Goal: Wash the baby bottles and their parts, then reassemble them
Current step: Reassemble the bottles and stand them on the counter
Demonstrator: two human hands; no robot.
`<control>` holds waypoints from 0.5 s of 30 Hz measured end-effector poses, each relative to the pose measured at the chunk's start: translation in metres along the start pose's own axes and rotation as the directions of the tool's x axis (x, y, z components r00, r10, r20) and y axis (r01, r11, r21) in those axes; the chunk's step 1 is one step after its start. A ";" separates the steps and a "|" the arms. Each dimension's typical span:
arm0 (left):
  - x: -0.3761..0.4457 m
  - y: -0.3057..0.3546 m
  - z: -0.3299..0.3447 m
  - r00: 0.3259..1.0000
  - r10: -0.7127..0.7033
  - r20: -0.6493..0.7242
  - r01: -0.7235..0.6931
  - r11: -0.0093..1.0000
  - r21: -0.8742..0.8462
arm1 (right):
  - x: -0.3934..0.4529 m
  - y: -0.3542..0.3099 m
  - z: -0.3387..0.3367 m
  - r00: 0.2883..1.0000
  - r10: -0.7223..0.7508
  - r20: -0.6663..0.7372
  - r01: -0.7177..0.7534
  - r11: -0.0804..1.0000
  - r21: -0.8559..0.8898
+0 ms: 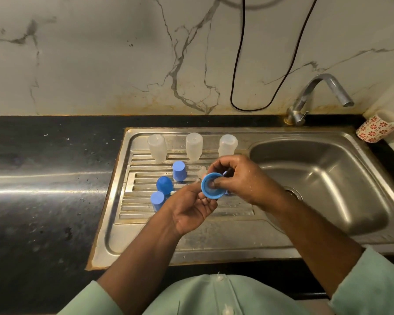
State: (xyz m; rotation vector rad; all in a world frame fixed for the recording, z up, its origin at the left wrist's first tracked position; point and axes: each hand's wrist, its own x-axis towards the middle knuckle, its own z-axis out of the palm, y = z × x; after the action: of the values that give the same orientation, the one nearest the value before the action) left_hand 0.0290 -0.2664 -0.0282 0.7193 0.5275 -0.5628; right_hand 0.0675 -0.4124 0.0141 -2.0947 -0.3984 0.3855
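A single head-worn view looks forward and steeply down, close over the steel sink [355, 160] and wall.

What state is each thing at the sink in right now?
Three clear bottles: upside down on the drainboard, uncapped.
Three blue caps: open end down on the drainboard.
Blue ring: held by both hands.
Left hand: supports the ring.
Right hand: pinches the ring.
Tap: no water running.
Basin: no standing water.
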 end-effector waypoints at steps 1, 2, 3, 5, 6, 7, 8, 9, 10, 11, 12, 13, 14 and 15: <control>0.000 0.002 0.001 1.000 0.005 0.007 -0.005 1.000 0.005 | -0.001 0.001 -0.003 1.000 0.018 0.026 -0.018 1.000 -0.002; 0.000 0.004 0.001 1.000 0.016 0.017 -0.016 1.000 0.009 | -0.002 0.001 -0.005 0.999 0.025 0.036 -0.025 1.000 -0.014; 0.000 0.004 0.002 0.999 0.028 0.022 -0.028 0.999 0.019 | -0.003 0.001 -0.006 0.999 0.019 0.031 -0.018 0.999 -0.039; 0.005 0.003 0.004 0.998 0.064 -0.010 -0.063 0.997 0.044 | -0.002 0.003 -0.003 1.000 -0.006 -0.005 0.006 0.991 -0.133; 0.009 0.003 0.005 0.996 0.083 -0.039 -0.081 0.995 0.049 | -0.002 0.003 -0.002 0.999 -0.025 -0.035 0.018 0.981 -0.191; 0.012 0.002 0.006 0.993 0.094 -0.065 -0.091 0.995 0.049 | -0.001 0.003 0.000 0.997 -0.045 -0.065 0.028 0.970 -0.242; 0.015 0.001 0.008 0.992 0.097 -0.085 -0.093 0.994 0.050 | -0.001 0.004 0.001 0.994 -0.065 -0.088 0.039 0.961 -0.276; 0.018 0.001 0.008 0.990 0.093 -0.102 -0.089 0.995 0.050 | -0.001 0.005 0.001 0.992 -0.073 -0.101 0.042 0.958 -0.283; 0.021 0.000 0.009 0.990 0.081 -0.111 -0.076 0.996 0.045 | -0.001 0.008 0.002 0.992 -0.064 -0.107 0.035 0.965 -0.258; 0.023 -0.001 0.009 0.990 0.070 -0.120 -0.065 0.997 0.041 | -0.001 0.009 0.002 0.993 -0.051 -0.108 0.027 0.977 -0.212; 0.025 -0.003 0.010 0.992 0.055 -0.118 -0.051 0.998 0.036 | -0.001 0.011 0.001 0.994 -0.035 -0.108 0.017 0.987 -0.158; 0.026 -0.006 0.011 0.992 0.047 -0.116 -0.044 0.999 0.030 | 0.000 0.012 -0.001 0.993 -0.029 -0.114 0.015 0.992 -0.125; 0.028 -0.009 0.013 0.993 0.047 -0.111 -0.045 0.999 0.014 | 0.002 0.014 -0.002 0.991 -0.034 -0.128 0.019 0.993 -0.119; 0.029 -0.011 0.014 0.991 0.057 -0.122 -0.058 0.998 -0.008 | 0.003 0.016 -0.003 0.989 -0.046 -0.142 0.028 0.991 -0.131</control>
State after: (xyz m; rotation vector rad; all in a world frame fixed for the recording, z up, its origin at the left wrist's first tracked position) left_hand 0.0467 -0.2918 -0.0417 0.7583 0.6209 -0.4635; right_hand 0.0735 -0.4214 0.0013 -2.2209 -0.3844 0.1888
